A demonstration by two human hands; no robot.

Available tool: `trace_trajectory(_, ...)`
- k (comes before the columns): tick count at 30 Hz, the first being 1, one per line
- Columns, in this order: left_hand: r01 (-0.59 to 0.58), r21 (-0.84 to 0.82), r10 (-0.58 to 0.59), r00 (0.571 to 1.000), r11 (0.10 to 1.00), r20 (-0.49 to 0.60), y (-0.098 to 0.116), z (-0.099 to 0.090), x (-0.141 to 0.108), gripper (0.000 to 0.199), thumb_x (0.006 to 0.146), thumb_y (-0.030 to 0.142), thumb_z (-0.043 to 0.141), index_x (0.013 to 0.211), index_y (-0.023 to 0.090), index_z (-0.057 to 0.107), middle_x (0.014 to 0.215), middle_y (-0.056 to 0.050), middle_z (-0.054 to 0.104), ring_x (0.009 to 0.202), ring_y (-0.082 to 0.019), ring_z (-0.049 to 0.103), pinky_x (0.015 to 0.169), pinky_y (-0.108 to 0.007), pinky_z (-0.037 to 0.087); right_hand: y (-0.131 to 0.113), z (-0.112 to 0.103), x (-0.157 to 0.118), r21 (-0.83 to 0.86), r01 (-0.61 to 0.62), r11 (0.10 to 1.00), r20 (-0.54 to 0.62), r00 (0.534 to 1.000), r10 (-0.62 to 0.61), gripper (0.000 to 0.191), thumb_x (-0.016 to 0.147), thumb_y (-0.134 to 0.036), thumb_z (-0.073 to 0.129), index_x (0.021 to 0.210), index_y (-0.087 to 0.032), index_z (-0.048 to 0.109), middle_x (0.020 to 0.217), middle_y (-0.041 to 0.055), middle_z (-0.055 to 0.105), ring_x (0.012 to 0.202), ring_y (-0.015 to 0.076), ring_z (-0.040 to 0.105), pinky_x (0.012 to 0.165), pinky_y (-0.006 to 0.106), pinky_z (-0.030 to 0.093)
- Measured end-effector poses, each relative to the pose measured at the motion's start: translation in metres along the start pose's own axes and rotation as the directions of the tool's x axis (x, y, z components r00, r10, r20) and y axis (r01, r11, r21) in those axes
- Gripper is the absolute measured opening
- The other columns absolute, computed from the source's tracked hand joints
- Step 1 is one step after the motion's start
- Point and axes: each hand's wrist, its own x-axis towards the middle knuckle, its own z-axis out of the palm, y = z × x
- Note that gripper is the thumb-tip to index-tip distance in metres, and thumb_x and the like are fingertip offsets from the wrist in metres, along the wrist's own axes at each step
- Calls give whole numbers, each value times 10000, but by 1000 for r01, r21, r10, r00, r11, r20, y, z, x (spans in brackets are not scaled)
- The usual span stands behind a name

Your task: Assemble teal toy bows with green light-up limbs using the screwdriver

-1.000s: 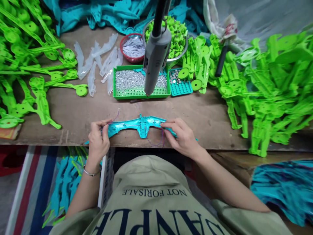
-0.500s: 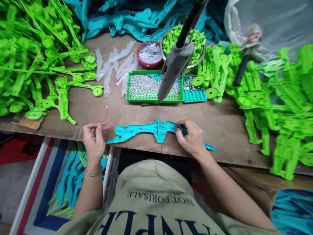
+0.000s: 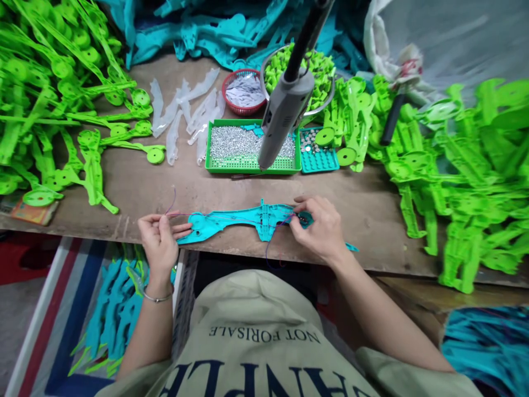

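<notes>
A long blue plastic part (image 3: 235, 218) lies across the table's front edge, with thin purple and red wires (image 3: 270, 248) running along it and hanging off the front. At its left end, my left hand (image 3: 160, 234) pinches the wire between thumb and finger; a loose wire end sticks up above the fingers. My right hand (image 3: 318, 226) is at the right portion of the part, thumb and fingers closed on the wire beside a small dark piece. The fingertips partly hide what lies there.
An electric screwdriver (image 3: 285, 118) hangs over a green tray (image 3: 212, 165) of screws. Beside it are a blue tray (image 3: 320, 161), a red basket (image 3: 242, 110) and a metal bowl of green pieces (image 3: 330, 96). Green parts (image 3: 446, 165) are heaped at both sides.
The view has shifted slightly. My left hand has come nearer the blue part's left end, and its fingers now reach that end. My right hand stays at the right portion.
</notes>
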Motion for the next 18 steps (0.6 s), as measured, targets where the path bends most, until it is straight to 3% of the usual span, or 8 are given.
trace_trajectory(5, 12, -23, -12, 1000, 1000, 10, 5, 0, -1, 485, 892, 612, 656, 977, 258, 337, 1033, -67, 742, 613, -172, 756, 502, -273, 635, -7, -6, 9, -120, 27, 992, 103, 995, -15, 241, 744, -209, 612, 984, -223, 601, 840, 64, 652, 818, 277, 541, 764, 408, 393)
trace_trajectory(7, 14, -54, -14, 1000, 998, 3, 8, 1, 0, 479, 890, 597, 667, 976, 258, 340, 1030, -64, 741, 621, -176, 759, 505, -285, 640, -8, -6, 14, -118, 117, 986, 188, 978, -93, 410, 746, -164, 589, 1152, -217, 614, 970, 88, 677, 887, 288, 546, 794, 416, 392)
trace_trajectory(9, 23, -84, -23, 1000, 996, 3, 9, 0, 1, 470, 890, 580, 674, 978, 259, 344, 1024, -57, 740, 641, -185, 766, 518, -302, 649, -8, -5, 20, -57, 252, 966, 265, 937, -228, 510, 742, -98, 552, 1229, -231, 621, 1230, 118, 653, 1054, 305, 556, 858, 435, 406)
trace_trajectory(11, 42, -102, -42, 999, 994, 3, 8, 0, 2, 474, 883, 576, 685, 978, 260, 345, 1008, -47, 739, 651, -191, 769, 519, -312, 651, -6, -4, 24, 11, 366, 931, 298, 887, -352, 423, 754, -72, 536, 1120, -239, 666, 1332, 97, 631, 1183, 303, 541, 945, 460, 405)
trace_trajectory(13, 56, -104, -56, 998, 993, 2, 5, -2, 3, 491, 871, 586, 696, 979, 260, 346, 1007, -42, 737, 647, -190, 768, 509, -312, 647, -1, -5, 27, 11, 413, 911, 292, 869, -398, 237, 784, -101, 551, 937, -235, 672, 1149, 71, 706, 1159, 292, 562, 1020, 493, 377)
trace_trajectory(16, 66, -86, -66, 998, 994, 10, -1, -4, 2, 511, 861, 611, 698, 981, 258, 348, 1017, -42, 736, 635, -180, 761, 499, -302, 639, 4, -11, 27, -147, 381, 913, 247, 908, -339, 80, 817, -181, 594, 815, -233, 654, 835, 59, 676, 943, 280, 571, 992, 514, 381)
trace_trajectory(18, 75, -79, -73, 997, 994, 22, -3, -4, 2, 520, 856, 621, 699, 984, 258, 350, 1013, -44, 735, 633, -182, 760, 492, -301, 636, 7, -16, 26, -276, 323, 905, 214, 939, -269, 66, 825, -228, 614, 846, -221, 677, 848, 87, 657, 875, 285, 543, 879, 491, 413)
